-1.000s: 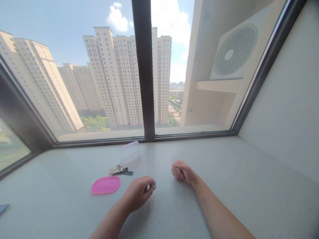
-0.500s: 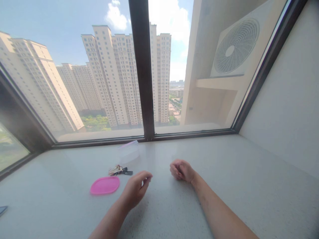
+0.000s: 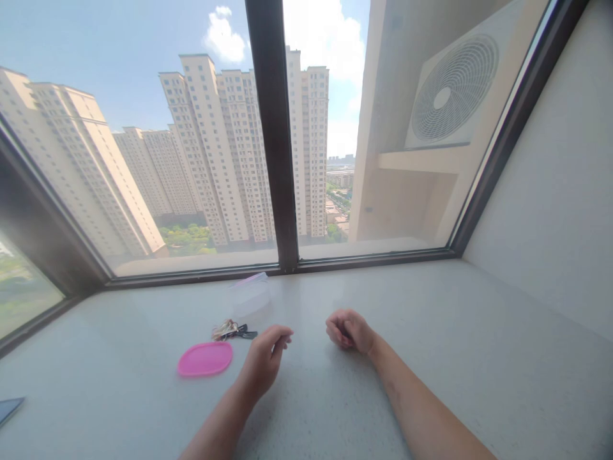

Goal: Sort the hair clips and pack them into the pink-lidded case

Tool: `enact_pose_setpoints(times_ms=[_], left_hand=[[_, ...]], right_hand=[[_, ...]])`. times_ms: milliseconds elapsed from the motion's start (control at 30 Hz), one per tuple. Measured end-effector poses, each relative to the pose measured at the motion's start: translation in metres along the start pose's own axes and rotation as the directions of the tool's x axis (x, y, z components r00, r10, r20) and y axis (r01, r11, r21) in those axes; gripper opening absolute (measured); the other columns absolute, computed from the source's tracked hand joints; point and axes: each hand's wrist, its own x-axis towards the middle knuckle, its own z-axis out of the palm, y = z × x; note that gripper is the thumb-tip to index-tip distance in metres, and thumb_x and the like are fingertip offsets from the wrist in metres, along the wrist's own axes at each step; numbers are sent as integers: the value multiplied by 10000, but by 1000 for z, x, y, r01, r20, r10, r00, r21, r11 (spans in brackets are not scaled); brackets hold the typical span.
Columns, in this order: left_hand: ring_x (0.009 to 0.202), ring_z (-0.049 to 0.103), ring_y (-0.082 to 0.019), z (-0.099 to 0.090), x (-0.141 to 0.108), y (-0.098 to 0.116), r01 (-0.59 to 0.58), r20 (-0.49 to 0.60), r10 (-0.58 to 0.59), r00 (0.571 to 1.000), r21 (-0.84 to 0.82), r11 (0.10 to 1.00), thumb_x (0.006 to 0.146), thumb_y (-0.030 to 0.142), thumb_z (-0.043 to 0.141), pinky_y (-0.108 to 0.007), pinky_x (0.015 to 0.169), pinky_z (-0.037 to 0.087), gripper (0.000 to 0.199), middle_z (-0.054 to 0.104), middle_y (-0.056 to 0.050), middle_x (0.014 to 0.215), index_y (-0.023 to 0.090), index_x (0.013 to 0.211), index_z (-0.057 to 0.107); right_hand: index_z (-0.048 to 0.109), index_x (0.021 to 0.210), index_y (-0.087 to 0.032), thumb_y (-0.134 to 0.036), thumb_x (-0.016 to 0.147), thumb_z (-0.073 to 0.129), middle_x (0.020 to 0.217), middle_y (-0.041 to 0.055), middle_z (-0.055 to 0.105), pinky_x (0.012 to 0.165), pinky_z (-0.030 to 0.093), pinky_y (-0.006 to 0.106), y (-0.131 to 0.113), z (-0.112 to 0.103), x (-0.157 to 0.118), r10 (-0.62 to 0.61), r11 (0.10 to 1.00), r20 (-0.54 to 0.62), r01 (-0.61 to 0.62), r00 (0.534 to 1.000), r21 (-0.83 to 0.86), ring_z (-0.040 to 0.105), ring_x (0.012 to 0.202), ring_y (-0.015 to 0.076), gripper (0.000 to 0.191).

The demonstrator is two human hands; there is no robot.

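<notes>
Key-like bunch of small black and pale pieces (image 3: 234, 331) lies on a white speckled sill (image 3: 306, 409), just beyond and to the left of our left hand (image 3: 286, 340), by far the nearer of the two. We see its long axis run roughly left to right, dark tips pointing at our knuckles; whether they touch, we cannot tell. That hand is loosely curled, partly open between thumb and forefinger, with nothing visible in the gap. Our right hand (image 3: 342, 330), well apart across the sill, is folded into a loose fist, and we cannot tell whether anything is inside. Just nearer us than the bunch sits a flat, bright pink, plastic-looking oval (image 3: 205, 359); behind it, toward a dark window frame (image 3: 287, 263), stands or leans a translucent pink-edged plastic container or bag (image 3: 251, 298). At far left, a flat blue-grey object (image 3: 8, 409) is cut off by the view. We can read no brand, label or writing anywhere.
</notes>
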Motion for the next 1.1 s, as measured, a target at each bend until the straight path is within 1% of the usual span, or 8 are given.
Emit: enact_pose_setpoints(times_ms=[300,367,467,600,733,800,900,1100], left_hand=[[733,610,-142,-4,1,-10,-82,-92,89,992,75,994,886,151,417,-257,697,487,236,644,-37,797,187,1010,614],[745,621,-148,-14,5,-9,-90,-187,114,976,134,987,891,170,414,-263,714,494,269,652,-41,802,188,1075,609],[841,636,-177,-41,12,-6,-40,-288,118,950,262,964,868,224,470,-299,795,494,304,672,-55,896,195,1144,593],[962,624,-225,-84,21,-13,137,-367,3,930,355,925,821,324,530,-361,849,501,457,638,-87,1099,199,1260,506],[1247,433,-315,-109,29,-36,211,-302,-54,952,514,831,724,441,610,-466,1023,362,760,478,-171,1341,126,1369,361],[1274,400,-324,-114,32,-46,268,-268,-142,953,524,808,698,477,620,-463,1037,345,841,441,-197,1373,85,1382,325],[1277,398,-328,-114,39,-52,366,-235,-283,930,522,771,685,506,618,-453,1032,348,870,424,-196,1391,87,1384,316],[1278,390,-351,-109,52,-62,477,-211,-429,878,431,766,695,552,603,-464,1009,349,910,389,-222,1408,113,1411,254]], right_hand=[[435,434,-191,-452,688,394,313,-59,295,321,185,209,3,1,3,-1,999,-68,-1,998,-35,215,285,72,367],[422,442,-196,-460,706,385,314,-65,291,320,185,206,5,2,4,0,999,-90,-4,996,-44,206,282,71,375],[431,455,-190,-465,720,392,319,-65,304,318,163,198,7,2,5,-5,998,-124,-3,992,-59,205,281,66,384],[437,460,-185,-455,728,391,322,-65,307,311,133,193,9,4,7,10,998,-148,-18,989,-55,198,276,59,383],[435,461,-186,-454,733,377,320,-66,302,306,123,192,8,4,8,28,999,-151,-34,988,-38,195,273,57,386],[433,454,-185,-440,737,368,314,-63,303,306,128,195,8,4,9,31,999,-151,-36,988,-29,197,270,57,387],[436,448,-183,-405,748,344,308,-56,309,308,138,199,8,5,10,31,999,-156,-35,987,-21,203,269,58,385],[428,457,-188,-403,759,320,310,-60,297,308,129,200,12,2,12,58,998,-166,-60,985,-8,193,267,63,386]])
